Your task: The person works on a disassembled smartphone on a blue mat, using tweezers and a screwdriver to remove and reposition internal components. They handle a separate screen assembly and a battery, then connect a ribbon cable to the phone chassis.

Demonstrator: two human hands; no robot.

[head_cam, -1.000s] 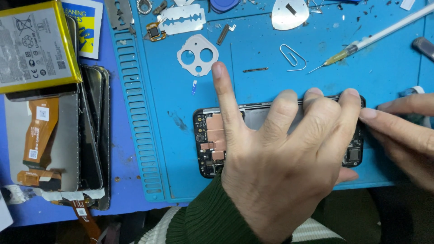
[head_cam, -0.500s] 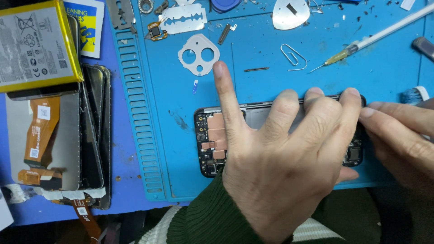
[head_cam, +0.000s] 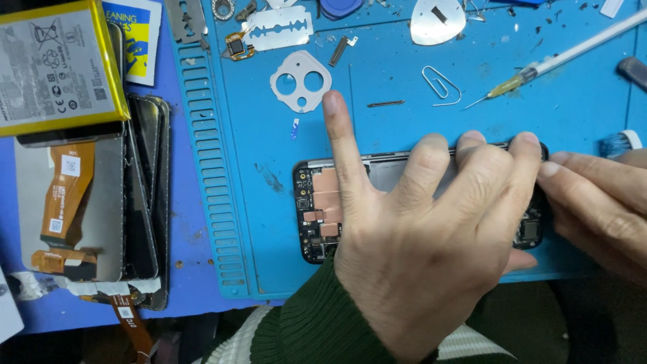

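Note:
An opened black phone [head_cam: 320,209] lies crosswise on the blue work mat [head_cam: 377,81], its copper shields and circuit board showing at the left end. My left hand [head_cam: 431,229] lies flat over most of it, three fingers hooked over the far edge and the index finger pointing away onto the mat. My right hand [head_cam: 600,202] comes in from the right, fingertips together against the phone's right end. Whether they pinch anything is hidden. A small blue-bristled brush tip [head_cam: 617,143] shows just above that hand.
On the mat behind the phone: a grey camera cover plate [head_cam: 301,81], a paper clip [head_cam: 441,85], a syringe [head_cam: 559,59], a razor blade [head_cam: 278,29], a metal pick [head_cam: 438,20]. At the left lie a yellow-edged battery [head_cam: 57,64] and a stack of screens with orange flex cables [head_cam: 87,202].
My right hand has slid a little left along the phone's right end. The left hand and the phone have stayed put.

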